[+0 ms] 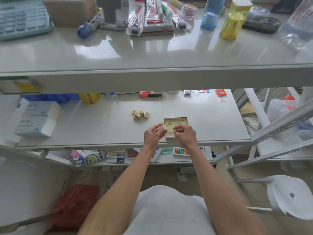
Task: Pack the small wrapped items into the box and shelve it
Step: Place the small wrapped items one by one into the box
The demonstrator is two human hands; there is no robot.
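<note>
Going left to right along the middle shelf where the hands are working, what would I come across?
Stacked pale blue packs → loose pile of small wrapped items → left hand, pinching one wrapped item → open box partly filled with items → right hand, resting on the box's near edge.

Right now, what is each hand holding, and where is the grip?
Left hand pinches one small wrapped item at its fingertips. Right hand rests on the box's near end; its grip cannot be told.
</note>
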